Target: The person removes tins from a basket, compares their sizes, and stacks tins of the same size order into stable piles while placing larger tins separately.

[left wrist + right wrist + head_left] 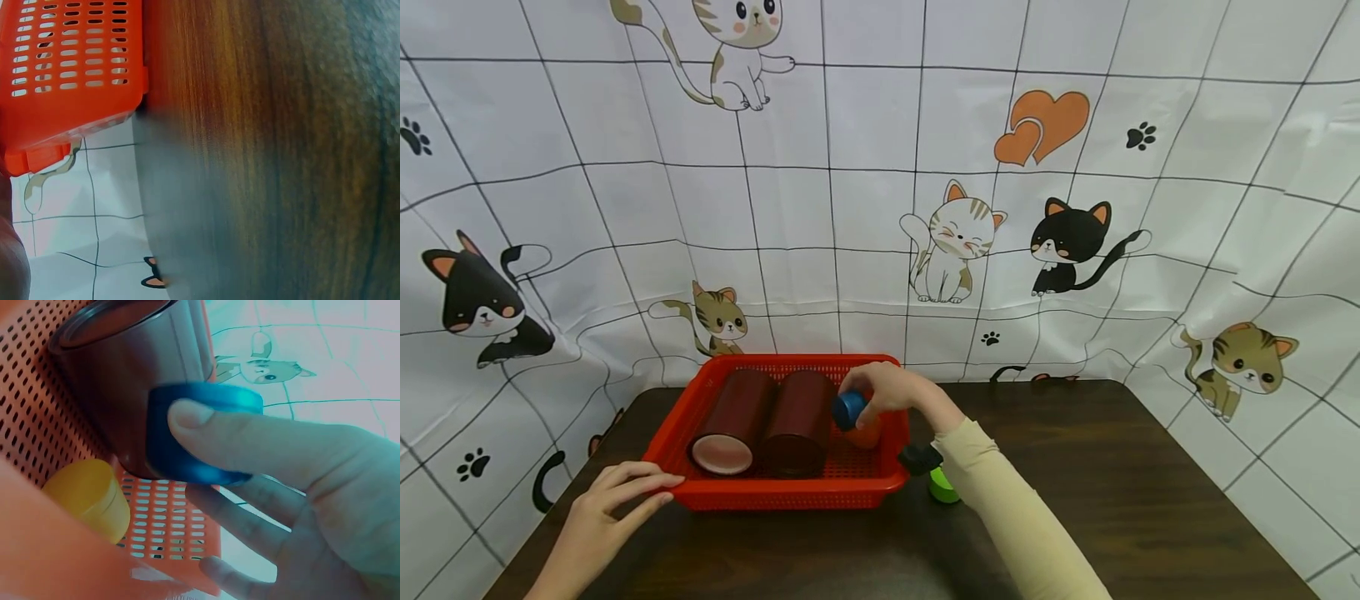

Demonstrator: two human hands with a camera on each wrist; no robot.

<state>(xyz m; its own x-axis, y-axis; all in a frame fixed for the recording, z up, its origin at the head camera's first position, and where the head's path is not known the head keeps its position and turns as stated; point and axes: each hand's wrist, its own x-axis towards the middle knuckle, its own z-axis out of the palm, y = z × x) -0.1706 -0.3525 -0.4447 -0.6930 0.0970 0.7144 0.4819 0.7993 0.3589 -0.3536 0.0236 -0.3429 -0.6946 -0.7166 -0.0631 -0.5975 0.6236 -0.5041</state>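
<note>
My right hand point(887, 388) is over the right end of a red plastic basket point(782, 497). Between thumb and fingers it pinches a short, round blue container point(206, 434), raised above the basket floor. Just below this hand, an orange-yellow round tub point(94, 497) sits inside the basket. Two dark maroon cylindrical canisters point(737, 421) lie side by side in the basket's left and middle part; the left one shows a pale pinkish end. My left hand point(598, 512) touches the basket's front left corner, its fingers fairly straight.
A bright green round item point(943, 486) stands on the dark wooden table point(1120, 483), right of the basket and partly behind the right sleeve point(1015, 508). White sheeting point(865, 217) with printed cats encloses the table's back and sides.
</note>
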